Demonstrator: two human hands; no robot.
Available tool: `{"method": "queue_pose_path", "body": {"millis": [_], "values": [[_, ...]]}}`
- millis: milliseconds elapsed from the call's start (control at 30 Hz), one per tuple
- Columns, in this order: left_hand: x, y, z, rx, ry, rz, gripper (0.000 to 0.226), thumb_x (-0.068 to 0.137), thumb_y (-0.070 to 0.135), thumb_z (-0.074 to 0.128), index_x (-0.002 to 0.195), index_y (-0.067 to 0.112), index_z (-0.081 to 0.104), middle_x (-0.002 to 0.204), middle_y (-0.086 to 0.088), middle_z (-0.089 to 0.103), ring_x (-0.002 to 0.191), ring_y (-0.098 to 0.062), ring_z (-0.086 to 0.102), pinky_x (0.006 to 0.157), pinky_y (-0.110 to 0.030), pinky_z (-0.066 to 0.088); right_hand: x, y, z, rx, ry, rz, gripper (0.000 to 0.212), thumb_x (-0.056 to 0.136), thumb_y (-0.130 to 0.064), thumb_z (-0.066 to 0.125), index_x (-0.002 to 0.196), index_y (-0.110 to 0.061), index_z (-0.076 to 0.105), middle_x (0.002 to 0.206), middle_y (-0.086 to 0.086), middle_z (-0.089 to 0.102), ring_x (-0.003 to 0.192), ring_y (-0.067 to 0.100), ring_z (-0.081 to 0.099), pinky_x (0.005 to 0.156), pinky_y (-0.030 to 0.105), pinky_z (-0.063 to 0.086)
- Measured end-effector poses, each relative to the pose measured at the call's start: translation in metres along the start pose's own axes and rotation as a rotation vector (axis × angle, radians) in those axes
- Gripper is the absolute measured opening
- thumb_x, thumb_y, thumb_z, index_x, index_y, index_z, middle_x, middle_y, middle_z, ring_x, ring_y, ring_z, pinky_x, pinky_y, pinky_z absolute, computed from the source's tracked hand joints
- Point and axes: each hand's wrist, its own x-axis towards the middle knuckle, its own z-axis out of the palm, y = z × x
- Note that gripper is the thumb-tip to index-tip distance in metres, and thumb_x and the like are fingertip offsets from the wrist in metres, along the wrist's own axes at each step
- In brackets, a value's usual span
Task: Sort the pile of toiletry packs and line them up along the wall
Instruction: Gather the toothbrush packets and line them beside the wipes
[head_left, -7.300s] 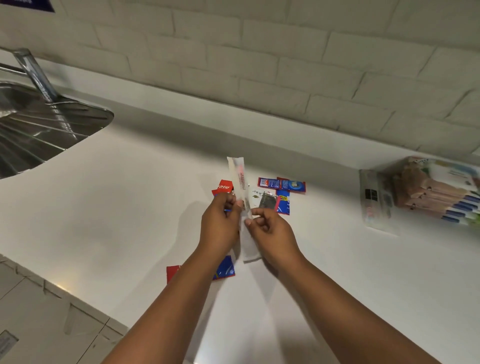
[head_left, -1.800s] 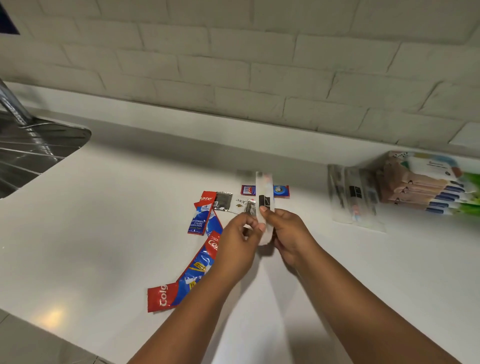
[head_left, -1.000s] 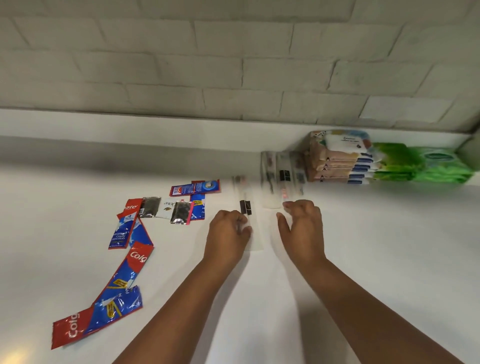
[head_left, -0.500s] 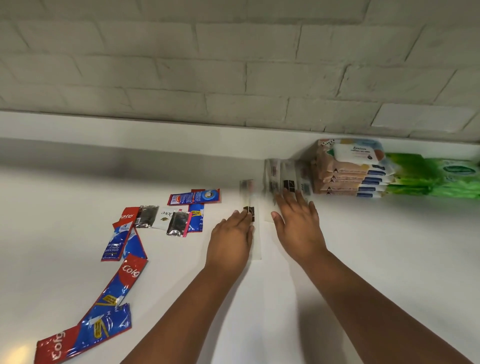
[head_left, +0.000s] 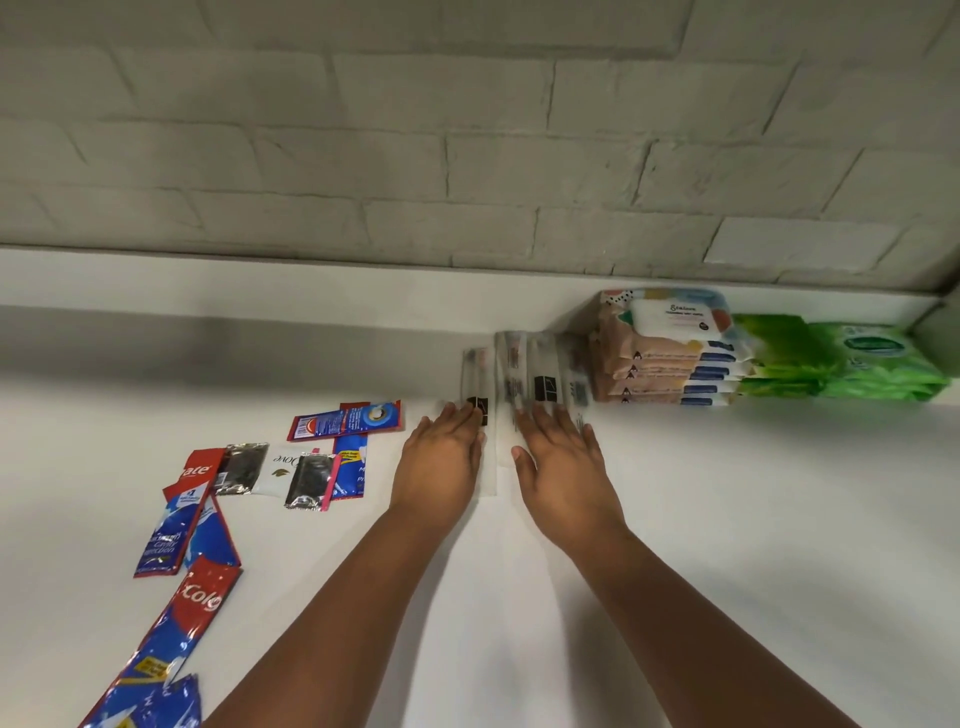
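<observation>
**Clear plastic packs pressed flat beside the wall stacks**

Clear plastic toothbrush sleeve (head_left: 477, 382), long and narrow with a small black label, lies flat on the white countertop (head_left: 727, 519), its far end near the upstand below the grey brick wall (head_left: 467, 130). The left hand (head_left: 441, 462) rests on its near part with fingers straight and together, gripping nothing. The right hand (head_left: 561, 462) lies just beside it, fingers spread flat on the near end of a row of similar clear sleeves (head_left: 540, 374); how many lie there is hard to count, since they blur together.

Touching that row on the right stands a stack of peach-coloured wet-wipe packs (head_left: 665, 353), and next to it a stack of green wet-wipe packs (head_left: 841, 364), both against the wall.

To the left of the hands, well apart from the wall, lies a loose cluster of flat sachets (head_left: 311, 462): silver, white, and blue-and-red ones. A strip of red-and-blue toothpaste sachets (head_left: 176, 597) trails towards the near edge.
</observation>
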Motion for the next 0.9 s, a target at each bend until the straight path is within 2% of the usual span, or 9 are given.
{"method": "queue_pose_path", "body": {"millis": [100, 300, 433, 700, 900], "values": [[0.008, 0.002, 0.000, 0.008, 0.019, 0.024, 0.057, 0.093, 0.035, 0.018, 0.130, 0.011, 0.055, 0.136, -0.008, 0.054, 0.130, -0.026, 0.046, 0.106, -0.040, 0.034, 0.000, 0.000, 0.001, 0.005, 0.014, -0.005, 0.060, 0.095, -0.045, 0.011, 0.151, -0.028, 0.022, 0.158, -0.004, 0.024, 0.147, 0.020, 0.014, 0.119, 0.043, 0.009], [0.020, 0.002, 0.005, -0.005, 0.046, 0.028, 0.039, 0.095, 0.021, 0.040, 0.128, 0.009, 0.057, 0.132, -0.010, 0.057, 0.127, -0.030, 0.049, 0.104, -0.041, 0.038, 0.000, 0.001, 0.001, 0.015, 0.008, 0.003, 0.054, 0.099, -0.040, 0.020, 0.151, -0.028, 0.021, 0.158, -0.006, 0.023, 0.147, 0.019, 0.013, 0.119, 0.041, 0.008], [0.028, 0.002, 0.007, 0.001, 0.049, 0.037, 0.047, 0.092, 0.026, 0.030, 0.123, 0.008, 0.061, 0.126, -0.010, 0.062, 0.122, -0.031, 0.053, 0.100, -0.042, 0.042, 0.000, 0.000, 0.000, 0.023, 0.005, 0.007, 0.052, 0.099, -0.038, 0.026, 0.151, -0.028, 0.022, 0.158, -0.007, 0.023, 0.147, 0.018, 0.013, 0.120, 0.042, 0.009], [0.036, 0.000, 0.013, -0.083, 0.021, 0.011, 0.047, 0.094, 0.025, 0.031, 0.133, 0.009, 0.052, 0.139, -0.010, 0.050, 0.134, -0.027, 0.040, 0.111, -0.038, 0.032, 0.001, 0.000, 0.001, 0.026, 0.016, 0.008, 0.055, 0.096, -0.040, 0.021, 0.150, -0.028, 0.023, 0.157, -0.007, 0.025, 0.146, 0.018, 0.016, 0.119, 0.041, 0.010], [0.037, 0.000, 0.014, -0.089, 0.037, 0.010, 0.038, 0.095, 0.012, 0.046, 0.132, 0.007, 0.053, 0.139, -0.012, 0.051, 0.134, -0.028, 0.040, 0.111, -0.038, 0.032, 0.001, 0.001, 0.002, 0.013, 0.021, 0.014, 0.053, 0.099, -0.037, 0.026, 0.150, -0.027, 0.024, 0.157, -0.005, 0.026, 0.146, 0.019, 0.016, 0.118, 0.041, 0.008]]}}
